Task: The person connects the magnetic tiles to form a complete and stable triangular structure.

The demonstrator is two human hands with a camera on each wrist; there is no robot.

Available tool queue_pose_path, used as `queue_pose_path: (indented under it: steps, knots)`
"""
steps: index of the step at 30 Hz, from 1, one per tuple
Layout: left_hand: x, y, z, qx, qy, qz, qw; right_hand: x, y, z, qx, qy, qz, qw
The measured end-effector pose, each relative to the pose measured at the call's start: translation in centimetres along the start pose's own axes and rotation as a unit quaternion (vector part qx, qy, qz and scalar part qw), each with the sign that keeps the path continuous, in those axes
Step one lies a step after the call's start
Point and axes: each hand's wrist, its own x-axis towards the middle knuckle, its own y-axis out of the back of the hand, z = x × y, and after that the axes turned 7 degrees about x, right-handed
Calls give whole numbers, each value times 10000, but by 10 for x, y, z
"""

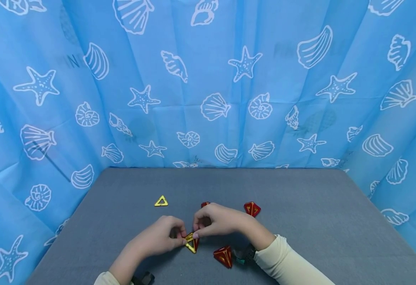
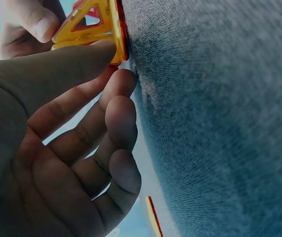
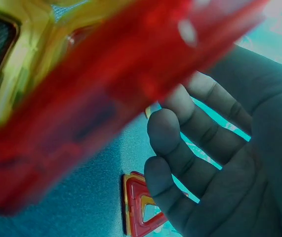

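In the head view, my two hands meet over a small cluster of yellow and red triangular magnetic tiles (image 1: 191,246), close over the grey table. My left hand (image 1: 159,236) pinches its left side; in the left wrist view the thumb lies across a yellow triangular tile (image 2: 74,38), the other fingers loosely curled below. My right hand (image 1: 219,219) grips the upper right part between thumb and fingers. In the right wrist view a red tile (image 3: 99,106) is blurred and close to the camera, joined to a yellow one (image 3: 29,54). The fingers hide part of the cluster.
A single yellow triangle tile (image 1: 161,204) lies at the back left of the grey table (image 1: 129,186). Red pyramid-like tile pieces lie at the back right (image 1: 252,208) and nearer the front (image 1: 224,256). Another red piece (image 1: 205,204) is partly hidden behind my right hand.
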Motion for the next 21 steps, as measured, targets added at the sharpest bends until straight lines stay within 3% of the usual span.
queue_pose_path:
  steps: [13,21]
  knots:
    - [-1,3,-3,-34,160,65,9998,0,2,6,115,-272,-539,9981]
    - [-5,9,-12,-46,315,226,9992,0,3,10,206,-295,-569,9977]
